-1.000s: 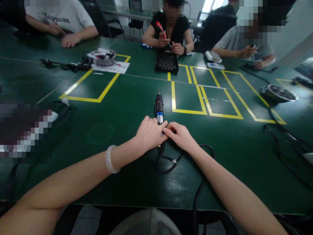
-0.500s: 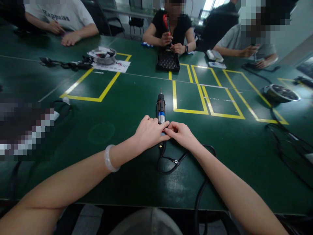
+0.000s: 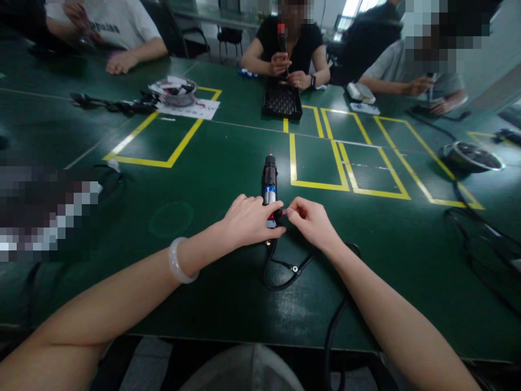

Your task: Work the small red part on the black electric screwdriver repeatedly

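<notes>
Electric screwdriver: the electric screwdriver (image 3: 270, 176) lies at the centre of the frame on the green table (image 3: 228, 304), its tip pointing toward the top edge.
Left hand: the left hand (image 3: 248, 217) is clasped over the screwdriver's rear part, thumb and forefinger parted around it; a pale bangle (image 3: 174, 260) circles the wrist.
Right hand: the right hand (image 3: 311, 220), just right of centre, pinches a small reddish piece (image 3: 284, 212) between thumb and forefinger, beside the screwdriver; its full shape is hidden.
Cord: the black cord (image 3: 277, 289) loops below the hands, with a ring terminal (image 3: 295, 269) beside the loop.
Markings: yellow tape (image 3: 321, 185) outlines rectangles right of centre and at upper left.
Upper centre: a co-worker in black (image 3: 264, 43) holds a red-and-black tool (image 3: 284, 41) upright over a black tray (image 3: 280, 115).
Upper left: a bowl (image 3: 179, 100) stands on a paper sheet (image 3: 207, 108).
Right edge: a second bowl (image 3: 480, 168) contains dark items, not identifiable.
</notes>
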`<state>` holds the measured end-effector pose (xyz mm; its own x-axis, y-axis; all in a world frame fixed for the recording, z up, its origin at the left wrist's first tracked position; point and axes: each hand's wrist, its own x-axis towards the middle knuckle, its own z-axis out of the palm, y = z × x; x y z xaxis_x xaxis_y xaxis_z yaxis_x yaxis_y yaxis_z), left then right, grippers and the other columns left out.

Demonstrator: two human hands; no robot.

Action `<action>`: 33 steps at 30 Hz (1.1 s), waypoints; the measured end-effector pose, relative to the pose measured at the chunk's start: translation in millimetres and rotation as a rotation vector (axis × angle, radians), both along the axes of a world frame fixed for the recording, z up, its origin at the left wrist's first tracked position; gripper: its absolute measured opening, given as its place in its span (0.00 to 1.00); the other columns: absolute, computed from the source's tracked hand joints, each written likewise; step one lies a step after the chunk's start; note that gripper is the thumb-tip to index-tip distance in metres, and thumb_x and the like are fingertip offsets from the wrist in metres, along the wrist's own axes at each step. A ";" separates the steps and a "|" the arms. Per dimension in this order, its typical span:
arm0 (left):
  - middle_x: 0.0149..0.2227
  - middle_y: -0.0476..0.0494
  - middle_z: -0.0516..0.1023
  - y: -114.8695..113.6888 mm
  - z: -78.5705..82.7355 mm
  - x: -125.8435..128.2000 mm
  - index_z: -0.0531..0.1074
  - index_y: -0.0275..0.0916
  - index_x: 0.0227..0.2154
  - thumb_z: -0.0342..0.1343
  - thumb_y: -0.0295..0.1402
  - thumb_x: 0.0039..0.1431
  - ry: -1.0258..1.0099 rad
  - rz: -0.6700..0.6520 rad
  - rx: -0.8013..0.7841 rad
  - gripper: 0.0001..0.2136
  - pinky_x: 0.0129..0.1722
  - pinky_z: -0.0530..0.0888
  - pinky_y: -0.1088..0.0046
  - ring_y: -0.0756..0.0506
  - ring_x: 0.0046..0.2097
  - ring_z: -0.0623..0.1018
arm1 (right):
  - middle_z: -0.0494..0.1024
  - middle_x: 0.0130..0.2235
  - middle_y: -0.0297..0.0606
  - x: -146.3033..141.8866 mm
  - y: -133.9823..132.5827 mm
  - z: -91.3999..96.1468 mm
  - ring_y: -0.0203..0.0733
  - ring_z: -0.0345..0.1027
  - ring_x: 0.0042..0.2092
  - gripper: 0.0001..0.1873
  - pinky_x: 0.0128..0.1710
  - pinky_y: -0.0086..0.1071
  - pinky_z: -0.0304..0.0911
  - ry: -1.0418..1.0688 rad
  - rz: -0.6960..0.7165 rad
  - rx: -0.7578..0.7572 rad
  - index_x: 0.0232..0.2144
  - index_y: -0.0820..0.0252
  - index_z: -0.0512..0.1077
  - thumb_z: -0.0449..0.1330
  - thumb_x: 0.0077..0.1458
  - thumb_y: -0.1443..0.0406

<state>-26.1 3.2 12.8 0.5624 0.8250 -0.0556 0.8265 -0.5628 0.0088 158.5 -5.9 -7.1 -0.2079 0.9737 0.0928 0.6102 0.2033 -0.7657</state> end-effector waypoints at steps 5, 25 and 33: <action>0.42 0.37 0.76 1.1 3.9 -0.3 0.65 0.49 0.60 0.46 0.57 0.58 0.026 -0.045 -0.007 0.30 0.43 0.65 0.61 0.36 0.43 0.76 | 0.61 0.16 0.25 8.3 5.8 -5.5 0.29 0.54 0.15 0.11 0.15 0.25 0.47 0.289 0.064 -0.443 0.25 0.59 0.65 0.53 0.55 0.60; 0.39 0.38 0.75 3.6 9.5 -3.0 0.65 0.51 0.60 0.48 0.54 0.58 0.021 -0.096 -0.051 0.29 0.44 0.64 0.61 0.37 0.41 0.76 | 0.68 0.17 0.26 4.4 0.8 -0.2 0.27 0.59 0.12 0.12 0.08 0.20 0.43 0.427 0.121 -0.728 0.26 0.61 0.64 0.54 0.61 0.62; 0.39 0.38 0.76 3.8 6.4 -4.0 0.62 0.51 0.63 0.48 0.55 0.59 0.047 -0.088 -0.051 0.30 0.44 0.66 0.61 0.38 0.40 0.76 | 0.66 0.16 0.25 1.2 1.0 -1.3 0.27 0.57 0.11 0.15 0.08 0.21 0.43 0.330 0.120 -0.673 0.24 0.60 0.62 0.52 0.63 0.63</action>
<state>-30.0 7.0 19.2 0.6285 0.7678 -0.1244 0.7740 -0.6332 0.0020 159.6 -4.9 -8.3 -0.3805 0.8149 -0.4372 0.3312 -0.3214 -0.8872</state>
